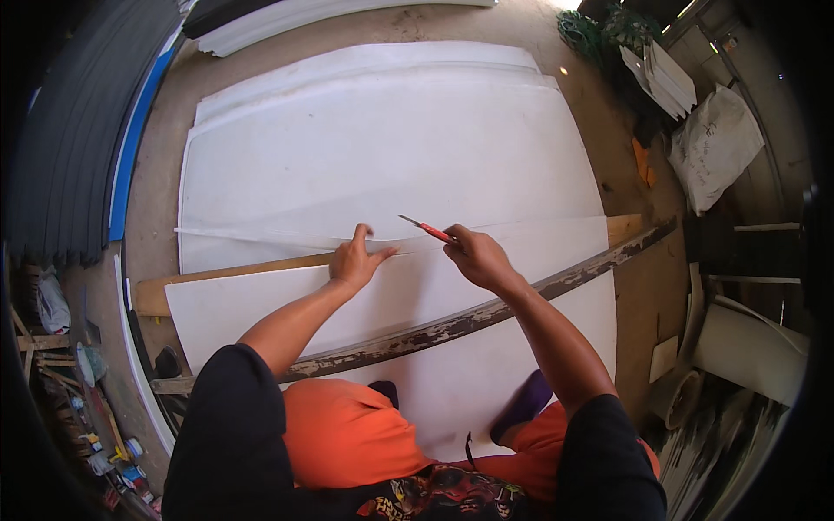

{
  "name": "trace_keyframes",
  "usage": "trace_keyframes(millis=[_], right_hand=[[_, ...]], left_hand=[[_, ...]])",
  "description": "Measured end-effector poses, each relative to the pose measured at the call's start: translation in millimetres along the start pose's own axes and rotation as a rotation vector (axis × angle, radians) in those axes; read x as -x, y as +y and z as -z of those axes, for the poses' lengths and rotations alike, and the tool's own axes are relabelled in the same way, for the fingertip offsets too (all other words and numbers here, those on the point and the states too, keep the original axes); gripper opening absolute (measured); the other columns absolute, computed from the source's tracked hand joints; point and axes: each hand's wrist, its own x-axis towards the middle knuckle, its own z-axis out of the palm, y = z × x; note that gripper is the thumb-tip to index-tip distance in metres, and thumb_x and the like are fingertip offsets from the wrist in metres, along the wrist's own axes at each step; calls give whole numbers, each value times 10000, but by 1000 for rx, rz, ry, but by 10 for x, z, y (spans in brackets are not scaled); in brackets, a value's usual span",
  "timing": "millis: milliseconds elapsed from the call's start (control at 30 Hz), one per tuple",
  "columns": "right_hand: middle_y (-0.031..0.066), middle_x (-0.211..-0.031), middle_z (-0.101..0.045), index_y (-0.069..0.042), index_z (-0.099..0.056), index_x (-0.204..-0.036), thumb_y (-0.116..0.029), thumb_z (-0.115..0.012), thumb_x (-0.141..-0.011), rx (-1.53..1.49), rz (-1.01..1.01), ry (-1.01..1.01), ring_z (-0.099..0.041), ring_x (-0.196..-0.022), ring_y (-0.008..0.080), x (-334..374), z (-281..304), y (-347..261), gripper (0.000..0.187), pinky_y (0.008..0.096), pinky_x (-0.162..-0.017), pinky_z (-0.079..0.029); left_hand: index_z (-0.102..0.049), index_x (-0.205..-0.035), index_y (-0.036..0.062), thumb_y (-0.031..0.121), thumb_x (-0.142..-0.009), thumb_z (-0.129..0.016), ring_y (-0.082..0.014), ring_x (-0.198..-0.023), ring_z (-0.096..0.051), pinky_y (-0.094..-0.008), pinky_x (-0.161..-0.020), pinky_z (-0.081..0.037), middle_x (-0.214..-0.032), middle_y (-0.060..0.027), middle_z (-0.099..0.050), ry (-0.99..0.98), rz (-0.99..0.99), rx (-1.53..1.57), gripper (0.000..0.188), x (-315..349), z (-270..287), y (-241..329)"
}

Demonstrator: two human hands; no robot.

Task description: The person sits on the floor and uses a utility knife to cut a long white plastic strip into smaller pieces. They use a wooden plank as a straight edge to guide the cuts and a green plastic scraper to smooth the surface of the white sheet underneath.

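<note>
My right hand point(478, 257) is closed around a red utility knife point(437, 234), its thin blade pointing up and left over a large white sheet point(373, 156). My left hand point(354, 260) is at the sheet's near part, thumb and index finger spread apart. A narrow white strip point(252, 237) runs across the sheet beside that hand; whether the fingers touch it I cannot tell. Light brown wood point(234, 269) shows just below the strip. Closer to me, a long weathered plank point(426, 332) lies slantwise over another white piece point(252, 308).
Dark stacked sheets point(87, 122) with a blue edge point(139, 148) stand at the left. White sheets point(347, 19) lie at the far side. A white sack point(717, 143) and a rolled sheet point(751, 347) are on the right. Tools and clutter point(113, 460) fill the lower left.
</note>
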Motion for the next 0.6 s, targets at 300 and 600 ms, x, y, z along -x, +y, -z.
trace_keyframes(millis=[300, 600], right_hand=[[85, -954, -774, -128, -740, -1187, -316, -710, -1011, 132, 214, 165, -740, -837, 326, 684, -186, 308, 259, 436, -716, -575], [28, -812, -679, -223, -753, -1138, -367, -761, -957, 358, 300, 351, -720, -768, 279, 809, -39, 259, 232, 424, -617, -568]], left_hand=[[-783, -835, -17, 837, -974, -460, -358, -810, -766, -481, -727, -589, -795, -192, -759, -388, 27, -367, 924, -192, 390, 551], [-780, -794, 10, 829, -995, -430, -344, -853, -768, -464, -749, -592, -837, -168, -771, -390, 76, -375, 912, -93, 397, 579]])
